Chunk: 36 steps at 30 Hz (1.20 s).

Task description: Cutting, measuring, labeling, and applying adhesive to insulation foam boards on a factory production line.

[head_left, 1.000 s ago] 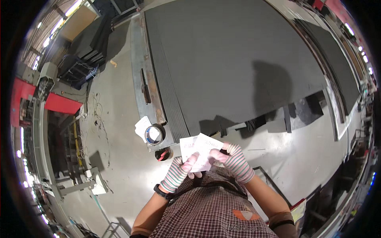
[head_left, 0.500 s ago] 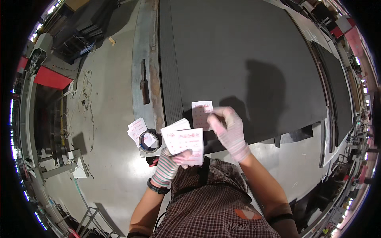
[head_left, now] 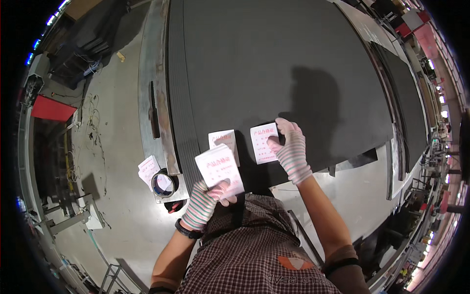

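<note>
Several white cards (head_left: 218, 169) (red-printed) fill the left grip (head_left: 204, 201); right grip (head_left: 293, 153) pinches another card (head_left: 262, 146).

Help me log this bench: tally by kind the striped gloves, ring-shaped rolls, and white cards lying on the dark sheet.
Striped gloves: 2 (left glove, right glove)
Ring-shaped roll: 1
White cards on the dark sheet: 2 (left card, right card)
Total: 5

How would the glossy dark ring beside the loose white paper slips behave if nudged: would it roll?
The glossy dark ring would probably slide rather than roll, since it lies flat. The loose white paper slips seem to reach beneath it, so they might shift along. Stood on edge, its roundness might let it roll.
</note>
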Available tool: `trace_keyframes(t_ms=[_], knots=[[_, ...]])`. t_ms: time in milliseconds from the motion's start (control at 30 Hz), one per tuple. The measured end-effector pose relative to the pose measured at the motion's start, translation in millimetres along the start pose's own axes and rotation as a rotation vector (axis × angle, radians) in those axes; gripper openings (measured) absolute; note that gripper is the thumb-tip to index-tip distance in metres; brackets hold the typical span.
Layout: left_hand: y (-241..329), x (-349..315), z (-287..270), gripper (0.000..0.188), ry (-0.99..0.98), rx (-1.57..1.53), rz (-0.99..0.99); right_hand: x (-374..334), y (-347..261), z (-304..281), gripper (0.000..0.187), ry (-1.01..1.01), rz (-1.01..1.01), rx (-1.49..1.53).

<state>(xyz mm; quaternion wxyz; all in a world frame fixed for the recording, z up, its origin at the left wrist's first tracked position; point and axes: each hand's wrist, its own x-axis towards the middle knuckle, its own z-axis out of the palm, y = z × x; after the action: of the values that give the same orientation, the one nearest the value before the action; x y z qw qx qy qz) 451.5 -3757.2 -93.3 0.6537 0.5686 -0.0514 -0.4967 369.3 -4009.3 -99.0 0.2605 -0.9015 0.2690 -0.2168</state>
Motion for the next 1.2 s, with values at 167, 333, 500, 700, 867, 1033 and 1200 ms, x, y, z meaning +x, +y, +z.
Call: trace_keyframes(t_ms=[167,333,500,700,867,1033,1200], knots=[[-10,6,23,0.027,-0.096,0.114,-0.062,-42,-32,-20,0.029,-0.196,0.247,0.427],[-3,14,55,0.035,-0.031,0.07,-0.094,-41,-4,-56,0.026,-0.365,0.544,0.642],[-5,30,81,0.031,0.069,0.067,-0.095,2,64,-63,0.034,-0.187,0.434,0.538],[-27,46,120,0.018,-0.033,0.115,-0.074,-6,79,-72,0.027,0.022,0.259,0.604],[-32,52,159,0.026,-0.036,0.184,-0.031,-36,81,-104,0.038,-0.452,0.321,0.58],[-42,57,197,0.035,0.125,-0.099,-0.044,4,138,-146,0.029,-0.262,0.43,0.82],[-61,62,241,0.025,0.221,0.012,-0.065,40,209,-136,0.043,0.068,-0.082,0.088]])
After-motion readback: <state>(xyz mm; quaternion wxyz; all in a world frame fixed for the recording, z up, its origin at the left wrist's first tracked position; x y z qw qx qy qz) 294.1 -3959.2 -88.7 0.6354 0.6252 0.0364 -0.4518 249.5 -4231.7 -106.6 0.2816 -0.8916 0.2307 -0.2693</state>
